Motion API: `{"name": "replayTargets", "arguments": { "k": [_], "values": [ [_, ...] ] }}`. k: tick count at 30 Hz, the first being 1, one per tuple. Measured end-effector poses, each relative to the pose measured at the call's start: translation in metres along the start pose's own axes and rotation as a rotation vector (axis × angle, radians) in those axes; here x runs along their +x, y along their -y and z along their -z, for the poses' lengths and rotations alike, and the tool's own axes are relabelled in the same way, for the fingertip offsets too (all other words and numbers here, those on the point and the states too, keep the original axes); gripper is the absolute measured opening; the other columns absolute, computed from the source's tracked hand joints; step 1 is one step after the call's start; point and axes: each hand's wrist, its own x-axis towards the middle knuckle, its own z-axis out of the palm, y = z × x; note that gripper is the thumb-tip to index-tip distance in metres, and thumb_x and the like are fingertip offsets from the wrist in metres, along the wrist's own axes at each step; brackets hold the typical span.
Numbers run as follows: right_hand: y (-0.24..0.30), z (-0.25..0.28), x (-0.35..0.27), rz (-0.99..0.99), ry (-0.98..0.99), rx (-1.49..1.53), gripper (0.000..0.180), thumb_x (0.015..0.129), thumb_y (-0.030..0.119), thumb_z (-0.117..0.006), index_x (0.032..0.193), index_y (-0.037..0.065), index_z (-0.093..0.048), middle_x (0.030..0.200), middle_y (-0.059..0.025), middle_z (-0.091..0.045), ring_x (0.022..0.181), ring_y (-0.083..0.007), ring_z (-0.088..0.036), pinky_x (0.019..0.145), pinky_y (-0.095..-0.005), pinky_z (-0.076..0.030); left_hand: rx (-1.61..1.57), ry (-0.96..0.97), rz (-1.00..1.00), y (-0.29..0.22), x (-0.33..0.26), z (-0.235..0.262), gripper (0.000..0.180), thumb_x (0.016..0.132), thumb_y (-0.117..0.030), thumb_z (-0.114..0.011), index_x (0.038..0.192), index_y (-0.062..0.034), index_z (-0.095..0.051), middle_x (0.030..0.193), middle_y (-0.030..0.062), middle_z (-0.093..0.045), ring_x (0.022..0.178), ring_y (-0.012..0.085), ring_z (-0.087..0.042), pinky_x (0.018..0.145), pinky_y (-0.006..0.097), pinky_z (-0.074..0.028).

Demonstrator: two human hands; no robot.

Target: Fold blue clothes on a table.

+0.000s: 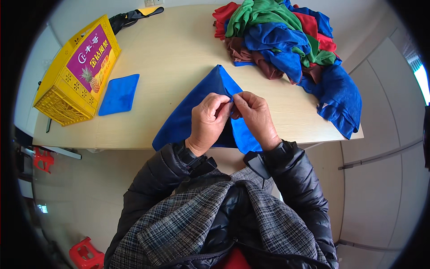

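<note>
The table [165,49] has a pale, wood-look top with straight edges. At its left end stands a yellow openwork crate [74,89], its side cut with small flower shapes and bearing a purple label [91,58] with a pineapple picture. At the table's far edge, just behind the crate, lies a black and yellow item [130,19]; its kind cannot be determined. Beyond the table's far edge, a white socket [153,2] is set in the wall. Two red stools [43,160] stand on the pale floor [103,193], left of the table and nearer the viewer. To the table's right rise white panels [380,98] with visible seams.
</note>
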Motion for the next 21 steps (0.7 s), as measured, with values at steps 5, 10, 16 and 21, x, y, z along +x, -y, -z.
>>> {"name": "replayTargets", "arguments": {
  "k": [5, 10, 16, 21],
  "values": [
    [0.001, 0.008, -0.001, -0.18, 0.055, 0.226, 0.023, 0.1, 0.022, -0.063, 0.101, -0.001, -0.066, 0.081, -0.0006, -0.065, 0.07, -0.0082, -0.062, 0.069, -0.0238, -0.052, 0.12, 0.103, -0.099, -0.004, 0.001, 0.005, 0.009, 0.087, 0.003, -0.07, 0.093, 0.002, -0.064, 0.085, 0.0094, -0.064, 0.069, 0.0165, -0.064, 0.061, 0.028, -0.049],
    [0.001, 0.025, -0.007, -0.226, 0.045, 0.224, 0.019, 0.1, 0.019, -0.063, 0.102, 0.0, -0.066, 0.081, -0.0008, -0.065, 0.07, -0.0089, -0.062, 0.07, -0.0243, -0.052, -0.06, 0.313, 0.037, 0.02, 0.032, 0.015, 0.006, 0.093, -0.003, -0.064, 0.093, 0.0021, -0.066, 0.084, 0.0093, -0.066, 0.072, 0.0177, -0.066, 0.062, 0.029, -0.051],
    [0.011, 0.013, -0.029, -0.079, 0.097, -0.037, 0.013, 0.098, 0.01, -0.064, 0.104, -0.001, -0.064, 0.083, -0.0011, -0.064, 0.071, -0.0083, -0.062, 0.068, -0.0246, -0.052, 0.293, 0.243, 0.154, 0.18, 0.101, -0.003, 0.021, 0.093, -0.02, -0.066, 0.094, 0.0008, -0.069, 0.079, 0.0053, -0.069, 0.07, 0.0135, -0.065, 0.067, 0.026, -0.052],
    [0.021, 0.015, -0.037, -0.047, 0.152, -0.132, 0.013, 0.097, 0.007, -0.065, 0.106, -0.002, -0.063, 0.086, -0.0017, -0.064, 0.073, -0.0077, -0.061, 0.067, -0.0249, -0.052, 0.238, 0.515, 0.391, 0.247, 0.134, -0.04, 0.022, 0.083, -0.02, -0.068, 0.094, -0.0017, -0.072, 0.076, 0.0125, -0.069, 0.067, 0.0241, -0.068, 0.059, 0.034, -0.053]
  ]
}}
